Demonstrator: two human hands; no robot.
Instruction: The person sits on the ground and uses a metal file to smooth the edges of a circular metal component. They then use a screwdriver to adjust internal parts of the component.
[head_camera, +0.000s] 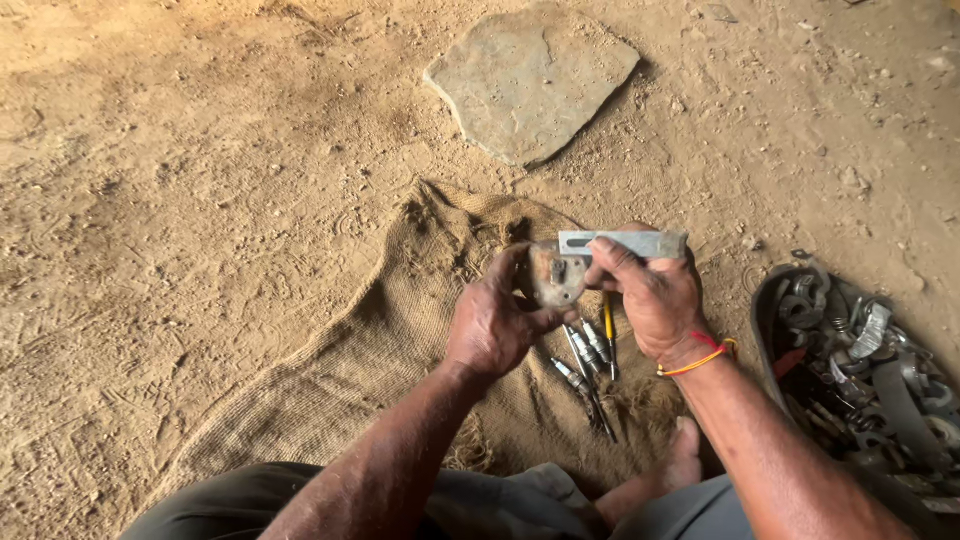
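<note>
While the left hand (495, 320) grips the rusty round part (556, 275) above the burlap sack (350, 380), I see right-hand fingers (615, 262) clamped on a flat metal bar (622, 243) — fitting looks midway, screwdrivers (590, 365) untouched below.

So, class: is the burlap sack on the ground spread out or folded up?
Spread out. The burlap sack lies mostly flat on the dirt, bunched only at its far end, with small metal tools lying on it.

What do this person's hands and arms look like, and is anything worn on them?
Both arms are bare to above the elbow, with no sleeves or gloves. The left hand wears nothing. The right hand has thin red and yellow-orange thread bands tied round its wrist. Both hands look dusty and work-worn.
</note>
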